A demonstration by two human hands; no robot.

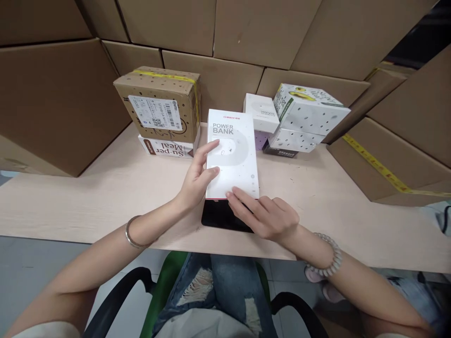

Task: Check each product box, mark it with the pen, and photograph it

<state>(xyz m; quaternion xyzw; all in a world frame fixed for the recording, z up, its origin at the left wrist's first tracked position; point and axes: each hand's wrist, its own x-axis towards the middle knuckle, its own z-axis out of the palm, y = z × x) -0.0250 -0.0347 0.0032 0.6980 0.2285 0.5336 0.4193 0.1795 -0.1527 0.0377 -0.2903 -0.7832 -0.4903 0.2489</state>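
Note:
A white box printed "POWER BANK" (pixel 235 150) lies on the light wooden table (pixel 105 197), partly slid off a black inner tray (pixel 220 217) at its near end. My left hand (pixel 197 180) rests against the box's left side, fingers extended on its top face. My right hand (pixel 266 213) lies on the near end, fingertips on the white sleeve and palm over the black tray. Neither hand is wrapped round the box.
A taped brown parcel (pixel 160 103) sits on a "Super Meal" box (pixel 167 148) at back left. White spotted boxes (pixel 305 117) and a small white box (pixel 262 111) are stacked at back right. Large cartons (pixel 52 98) wall the table in.

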